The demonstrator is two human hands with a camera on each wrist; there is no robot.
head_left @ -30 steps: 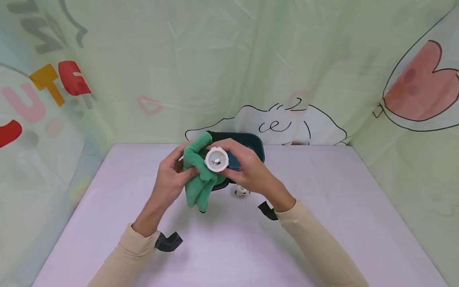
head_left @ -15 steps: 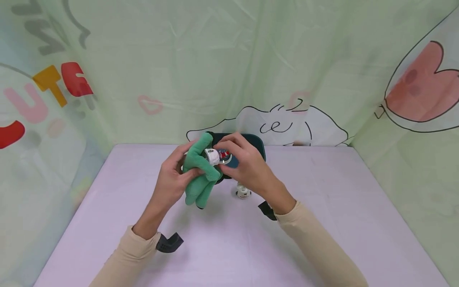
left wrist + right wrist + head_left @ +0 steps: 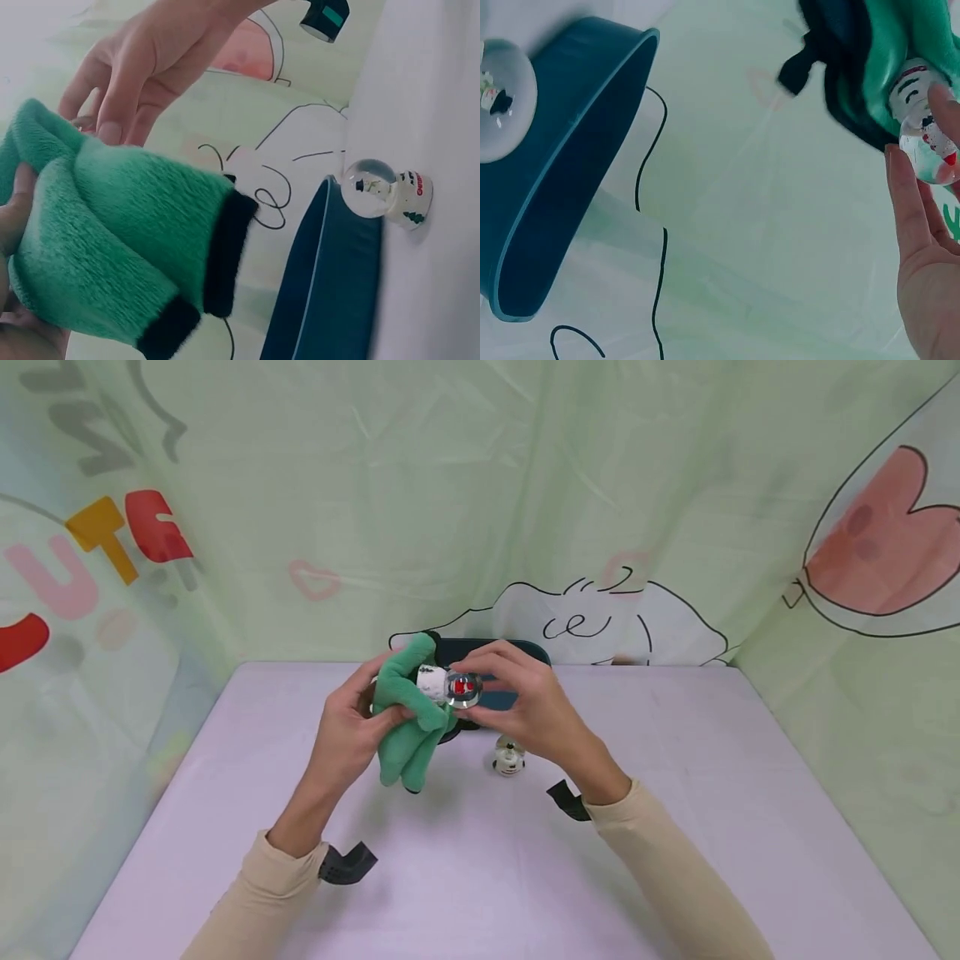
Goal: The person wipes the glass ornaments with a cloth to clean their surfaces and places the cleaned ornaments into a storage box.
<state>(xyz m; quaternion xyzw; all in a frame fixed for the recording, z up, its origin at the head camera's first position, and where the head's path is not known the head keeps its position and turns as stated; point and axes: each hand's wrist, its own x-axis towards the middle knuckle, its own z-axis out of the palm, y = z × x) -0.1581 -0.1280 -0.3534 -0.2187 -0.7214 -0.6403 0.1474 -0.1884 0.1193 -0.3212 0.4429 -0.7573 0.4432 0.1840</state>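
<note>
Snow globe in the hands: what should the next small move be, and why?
I'd probably ease the green cloth over the clear dome of the snow globe: the left hand holds the cloth against the white base, while the dome sticks out past the cloth, held by the right hand.

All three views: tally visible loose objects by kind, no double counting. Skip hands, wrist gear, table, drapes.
Snow globes: 2
Green cloth with black trim: 1
Teal tub: 1
Total: 4
</note>
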